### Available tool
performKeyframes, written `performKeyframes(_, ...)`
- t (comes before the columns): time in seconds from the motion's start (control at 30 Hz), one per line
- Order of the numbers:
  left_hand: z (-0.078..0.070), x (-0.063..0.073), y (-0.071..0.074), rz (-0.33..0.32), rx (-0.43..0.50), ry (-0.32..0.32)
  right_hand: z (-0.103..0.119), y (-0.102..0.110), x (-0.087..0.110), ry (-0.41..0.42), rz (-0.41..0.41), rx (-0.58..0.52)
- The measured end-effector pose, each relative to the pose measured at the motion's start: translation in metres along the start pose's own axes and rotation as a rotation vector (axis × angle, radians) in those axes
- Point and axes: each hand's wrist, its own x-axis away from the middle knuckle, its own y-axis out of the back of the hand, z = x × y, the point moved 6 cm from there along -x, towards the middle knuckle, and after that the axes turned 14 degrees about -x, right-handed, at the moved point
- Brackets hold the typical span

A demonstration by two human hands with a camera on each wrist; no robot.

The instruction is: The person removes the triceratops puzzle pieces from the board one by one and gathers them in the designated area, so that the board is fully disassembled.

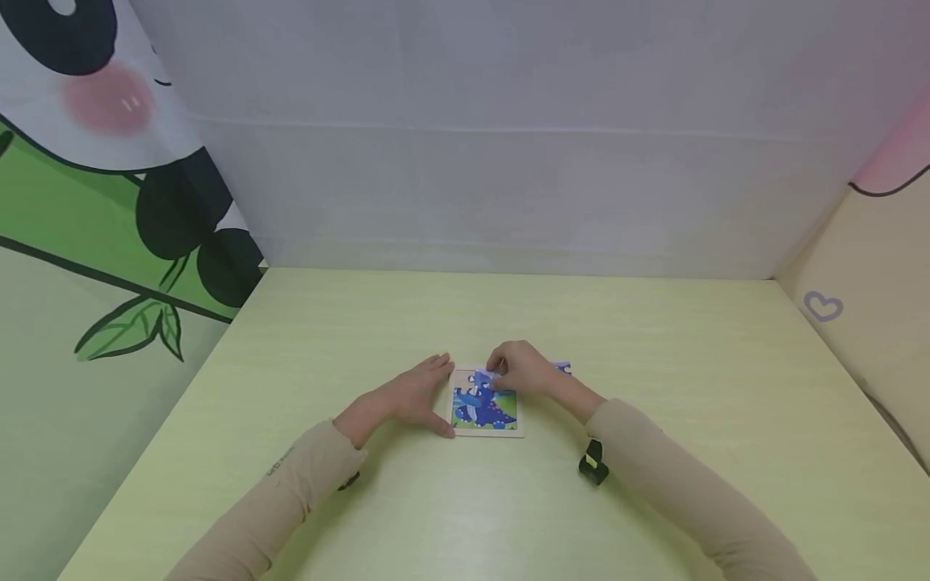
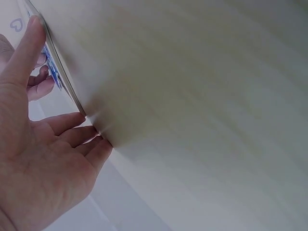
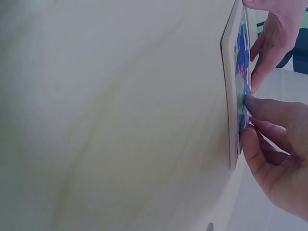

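A small square jigsaw puzzle point(image 1: 485, 410) with a blue dinosaur picture lies flat in a pale frame on the table. My left hand point(image 1: 417, 393) rests along its left side, thumb at the near corner and fingers at the far one. In the left wrist view the left fingers point(image 2: 72, 132) are extended and touch the table by the frame's edge. Over the puzzle's upper right part, my right hand point(image 1: 525, 367) pinches a puzzle piece point(image 1: 481, 376) between thumb and fingers. The right hand point(image 3: 284, 149) hides much of that piece.
Another blue puzzle piece point(image 1: 563, 368) lies on the table just right of my right hand, partly covered by it. The pale yellow table point(image 1: 465, 500) ends at a grey-white back wall point(image 1: 465, 194). Printed panels point(image 1: 116, 323) stand along its sides.
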Motion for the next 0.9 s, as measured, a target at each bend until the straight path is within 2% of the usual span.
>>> performKeyframes(0.37,0.0007,0.0021,0.0009,-0.008,0.011,-0.007,0.0036,-0.0038,0.0024,0.043,0.007,0.004)
performKeyframes(0.7,0.0025,0.0002,-0.0014,-0.003,0.009,0.004,0.0002,-0.0045,0.0049,0.020,0.007,-0.038)
performKeyframes(0.9,0.0016,0.0008,-0.0008,-0.007,0.018,0.007,0.0012,-0.0034,0.0047,0.085,0.055,-0.037)
